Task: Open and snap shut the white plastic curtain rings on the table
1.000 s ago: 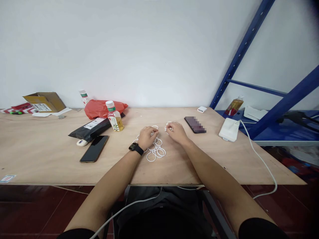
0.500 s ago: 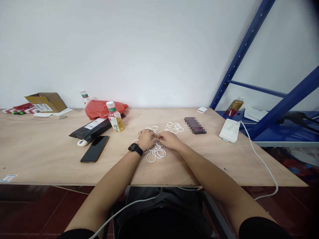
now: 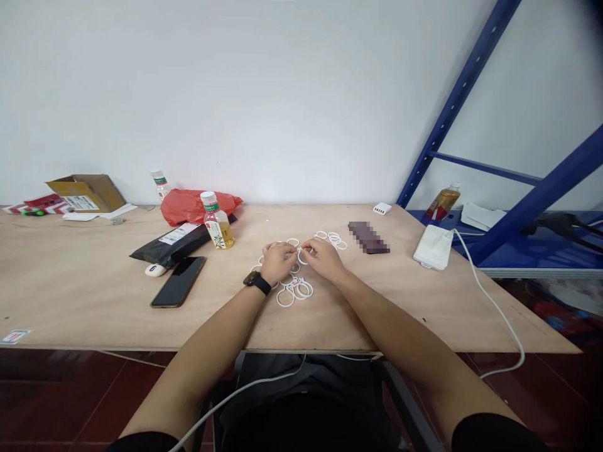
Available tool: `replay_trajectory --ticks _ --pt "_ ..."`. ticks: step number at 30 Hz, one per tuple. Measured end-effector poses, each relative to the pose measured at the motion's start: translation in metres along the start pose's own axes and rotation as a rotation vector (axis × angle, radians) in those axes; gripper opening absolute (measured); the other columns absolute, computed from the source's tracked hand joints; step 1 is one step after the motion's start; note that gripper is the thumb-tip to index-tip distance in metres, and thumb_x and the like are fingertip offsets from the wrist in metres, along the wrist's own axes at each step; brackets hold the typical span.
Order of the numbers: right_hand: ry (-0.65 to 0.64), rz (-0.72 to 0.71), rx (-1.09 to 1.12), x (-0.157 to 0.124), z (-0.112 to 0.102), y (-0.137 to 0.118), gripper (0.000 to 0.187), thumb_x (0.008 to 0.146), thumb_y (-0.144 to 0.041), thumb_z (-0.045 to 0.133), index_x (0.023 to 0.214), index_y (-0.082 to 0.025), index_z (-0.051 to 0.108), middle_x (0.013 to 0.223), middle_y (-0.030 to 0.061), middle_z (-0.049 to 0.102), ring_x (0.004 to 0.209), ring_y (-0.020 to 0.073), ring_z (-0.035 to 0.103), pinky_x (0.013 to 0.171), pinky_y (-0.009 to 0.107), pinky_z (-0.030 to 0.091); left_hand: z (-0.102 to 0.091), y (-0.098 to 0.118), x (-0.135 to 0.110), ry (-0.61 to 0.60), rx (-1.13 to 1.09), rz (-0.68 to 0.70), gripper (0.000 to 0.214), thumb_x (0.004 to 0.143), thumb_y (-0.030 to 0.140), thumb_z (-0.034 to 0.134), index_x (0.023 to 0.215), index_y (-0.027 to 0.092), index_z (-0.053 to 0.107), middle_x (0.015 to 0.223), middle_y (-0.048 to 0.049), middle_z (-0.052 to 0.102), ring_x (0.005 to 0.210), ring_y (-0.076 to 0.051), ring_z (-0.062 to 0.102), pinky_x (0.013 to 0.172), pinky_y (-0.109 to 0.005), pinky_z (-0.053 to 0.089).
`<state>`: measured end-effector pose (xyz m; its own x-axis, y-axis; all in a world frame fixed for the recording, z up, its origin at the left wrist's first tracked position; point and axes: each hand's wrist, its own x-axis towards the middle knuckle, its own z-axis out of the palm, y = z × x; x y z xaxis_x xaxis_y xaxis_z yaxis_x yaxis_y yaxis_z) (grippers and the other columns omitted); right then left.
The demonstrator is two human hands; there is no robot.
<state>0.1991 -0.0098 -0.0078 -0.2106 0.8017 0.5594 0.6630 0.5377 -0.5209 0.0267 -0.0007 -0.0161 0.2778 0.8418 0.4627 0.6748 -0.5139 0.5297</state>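
Note:
Fingertips of my left hand point(image 3: 277, 262) and my right hand point(image 3: 325, 258) meet over the table, both closed in a pinch. Between them is a white ring point(image 3: 300, 258), partly covered by the right fingers; it looks like a thin plastic curtain ring with a small tab. More white rings point(image 3: 285, 306) lie under and around my left hand and just in front of me, some overlapping. Beyond my right hand sits a smaller group of rings point(image 3: 337, 242), partly hidden by that hand. A black watch point(image 3: 257, 282) is on my left wrist.
Left of my hands stand a drink bottle point(image 3: 219, 229), a phone point(image 3: 178, 282), a black parcel point(image 3: 172, 246) and a red bag point(image 3: 195, 206). To the right lie a blurred dark object point(image 3: 369, 237) and a white power bank point(image 3: 434, 247) with a cable. A blue rack point(image 3: 452, 103) rises at right.
My right hand has lifted and turned slightly, fingers more upright, covering more of the far group of rings. A ring now shows between both hands' fingertips. My left hand has barely moved.

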Motion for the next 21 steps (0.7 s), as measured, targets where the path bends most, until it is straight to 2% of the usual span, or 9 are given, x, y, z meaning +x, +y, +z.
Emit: replay_trajectory --ticks 3,6,13,17,21 --pt "0.026 -0.031 0.001 -0.0009 -0.0001 -0.0015 0.011 0.086 -0.020 0.058 0.090 -0.021 0.068 0.088 0.0036 0.067 0.082 0.0169 0.059 0.077 0.029 0.045 0.0010 0.0004 0.0006 -0.002 -0.081 0.002 0.020 0.085 0.022 0.053 0.085 0.025 0.072 0.095 -0.0018 0.073 0.098 -0.021 0.062 0.097 -0.041 0.038" --pt "0.054 -0.037 -0.018 -0.0011 -0.0021 -0.0026 0.011 0.088 -0.022 0.057 0.092 -0.021 0.067 0.090 0.0044 0.066 0.085 0.0177 0.060 0.078 0.030 0.045 0.0003 0.0002 0.0016 0.005 -0.129 0.014 0.024 0.088 0.023 0.049 0.088 0.024 0.073 0.095 -0.0018 0.073 0.096 -0.019 0.063 0.095 -0.038 0.042" --pt "0.062 -0.050 -0.057 -0.0031 -0.0027 -0.0064 0.016 0.091 -0.026 0.054 0.096 -0.022 0.068 0.095 0.0064 0.065 0.088 0.0192 0.060 0.080 0.031 0.046 0.0016 -0.0014 0.0009 0.017 -0.038 0.046 0.017 0.089 0.029 0.054 0.092 0.024 0.070 0.097 -0.0024 0.073 0.099 -0.021 0.063 0.098 -0.041 0.038" --pt "0.060 -0.007 0.115 -0.0013 0.0011 -0.0045 0.015 0.088 -0.027 0.058 0.095 -0.021 0.070 0.089 0.0055 0.068 0.080 0.0176 0.062 0.074 0.031 0.049 0.0015 -0.0025 0.0007 0.014 -0.013 0.034 0.019 0.092 0.029 0.051 0.093 0.024 0.069 0.098 -0.0037 0.072 0.098 -0.021 0.062 0.097 -0.041 0.036" --pt "0.071 0.141 0.373 0.0018 0.0038 0.0029 0.019 0.084 -0.033 0.061 0.094 -0.020 0.071 0.088 0.0052 0.072 0.078 0.0174 0.065 0.071 0.030 0.052 -0.0003 -0.0016 0.0003 0.021 -0.023 0.058 0.019 0.093 0.029 0.050 0.097 0.024 0.068 0.100 -0.0039 0.071 0.098 -0.020 0.061 0.096 -0.041 0.034"
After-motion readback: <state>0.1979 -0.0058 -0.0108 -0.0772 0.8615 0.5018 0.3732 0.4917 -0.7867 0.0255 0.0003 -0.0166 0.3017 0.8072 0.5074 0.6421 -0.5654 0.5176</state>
